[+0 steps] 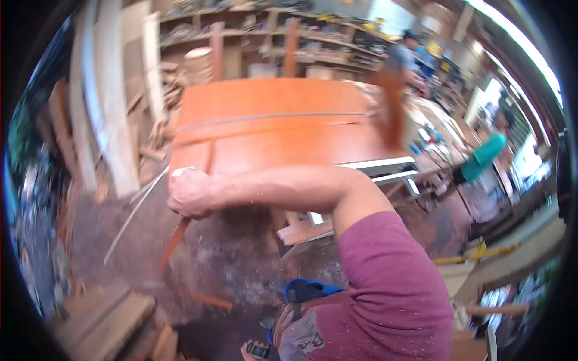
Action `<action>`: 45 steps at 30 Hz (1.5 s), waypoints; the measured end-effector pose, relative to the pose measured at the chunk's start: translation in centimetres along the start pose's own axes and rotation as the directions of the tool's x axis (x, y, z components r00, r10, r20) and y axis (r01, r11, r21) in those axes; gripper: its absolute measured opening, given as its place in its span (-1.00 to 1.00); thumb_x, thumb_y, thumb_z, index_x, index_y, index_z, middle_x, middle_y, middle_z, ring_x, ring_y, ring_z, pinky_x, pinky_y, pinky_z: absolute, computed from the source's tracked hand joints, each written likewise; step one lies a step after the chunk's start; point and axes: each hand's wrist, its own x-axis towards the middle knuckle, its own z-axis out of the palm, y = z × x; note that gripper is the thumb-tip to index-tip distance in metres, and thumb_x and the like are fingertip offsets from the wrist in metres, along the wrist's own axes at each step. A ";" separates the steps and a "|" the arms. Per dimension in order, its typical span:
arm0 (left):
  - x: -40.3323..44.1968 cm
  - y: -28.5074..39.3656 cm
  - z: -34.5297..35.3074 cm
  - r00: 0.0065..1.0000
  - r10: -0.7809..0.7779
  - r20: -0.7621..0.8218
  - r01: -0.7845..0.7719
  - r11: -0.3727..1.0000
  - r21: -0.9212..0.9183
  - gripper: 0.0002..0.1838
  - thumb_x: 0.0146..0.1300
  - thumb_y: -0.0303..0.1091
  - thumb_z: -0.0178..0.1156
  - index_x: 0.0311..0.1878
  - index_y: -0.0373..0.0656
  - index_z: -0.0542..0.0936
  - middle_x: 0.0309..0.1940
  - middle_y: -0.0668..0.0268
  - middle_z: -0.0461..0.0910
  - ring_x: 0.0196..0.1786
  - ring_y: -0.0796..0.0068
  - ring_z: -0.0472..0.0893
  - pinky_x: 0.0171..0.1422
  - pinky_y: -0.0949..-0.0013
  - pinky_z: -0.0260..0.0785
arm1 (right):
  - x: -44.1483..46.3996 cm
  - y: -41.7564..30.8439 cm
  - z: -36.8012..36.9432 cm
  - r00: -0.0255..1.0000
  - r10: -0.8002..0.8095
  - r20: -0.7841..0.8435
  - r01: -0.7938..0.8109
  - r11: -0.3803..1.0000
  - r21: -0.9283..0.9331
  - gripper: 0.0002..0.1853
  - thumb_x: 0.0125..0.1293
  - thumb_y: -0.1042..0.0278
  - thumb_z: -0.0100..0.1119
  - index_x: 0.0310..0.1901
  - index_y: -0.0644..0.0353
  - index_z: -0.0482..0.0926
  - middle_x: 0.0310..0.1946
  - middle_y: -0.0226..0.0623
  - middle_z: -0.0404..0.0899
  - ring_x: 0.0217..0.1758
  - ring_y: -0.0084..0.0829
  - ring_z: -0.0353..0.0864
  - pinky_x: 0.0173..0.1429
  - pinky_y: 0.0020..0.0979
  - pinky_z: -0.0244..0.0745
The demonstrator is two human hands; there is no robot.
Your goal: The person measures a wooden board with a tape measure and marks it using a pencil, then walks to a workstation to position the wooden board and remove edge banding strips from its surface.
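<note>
My right arm, in a maroon sleeve, reaches across to the left over an orange-brown panel (271, 96). My right hand (194, 194) is closed at the panel's near left corner. A thin orange-brown strip (173, 243) hangs down from under it toward the floor. Something small and white (182, 171) shows at the top of the fist; its kind is unclear. My left hand (245, 351) is low at the bottom edge, mostly cut off, beside a dark watch-like object (259, 350). Its fingers cannot be made out.
Long boards (108, 108) lean at the left. Sawn planks (105, 319) lie at the lower left. A blurred brown piece (390, 111) stands at the panel's right end. Shelves (247, 42) line the back. Two people, one in a green shirt (486, 157), are at the right.
</note>
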 end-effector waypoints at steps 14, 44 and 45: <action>5.3 5.2 18.9 0.977 0.023 -0.214 0.040 0.957 0.286 -0.81 0.22 -0.12 0.22 -0.38 0.01 0.60 -0.46 0.33 0.62 -0.39 0.36 0.58 -0.22 0.26 0.48 | -43.3 27.9 3.3 0.714 0.242 -0.658 -0.558 0.763 -0.325 -0.90 0.11 0.38 0.30 -0.44 0.07 0.54 -0.48 -0.42 0.49 -0.35 -0.35 0.54 -0.34 -0.31 0.47; 11.1 14.2 44.0 0.861 0.342 0.376 -0.504 0.674 0.540 -0.23 0.22 -0.19 0.19 0.47 -0.26 0.22 -0.06 0.00 0.63 -0.36 0.22 0.69 -0.34 0.22 0.65 | -58.3 32.3 27.4 -0.089 0.977 -0.194 -0.968 -0.131 -0.213 -0.79 0.28 0.38 0.10 -0.16 0.13 0.72 -0.04 -0.12 0.67 0.13 -0.11 0.62 0.11 -0.19 0.62; 11.0 14.2 43.5 0.862 0.349 0.367 -0.503 0.677 0.538 -0.23 0.22 -0.19 0.19 0.47 -0.26 0.22 -0.06 0.00 0.64 -0.36 0.22 0.69 -0.34 0.22 0.65 | -58.3 32.3 27.2 -0.102 0.964 -0.245 -0.974 -0.146 -0.173 -0.79 0.29 0.36 0.10 -0.15 0.13 0.72 -0.02 -0.11 0.67 0.15 -0.09 0.61 0.12 -0.18 0.61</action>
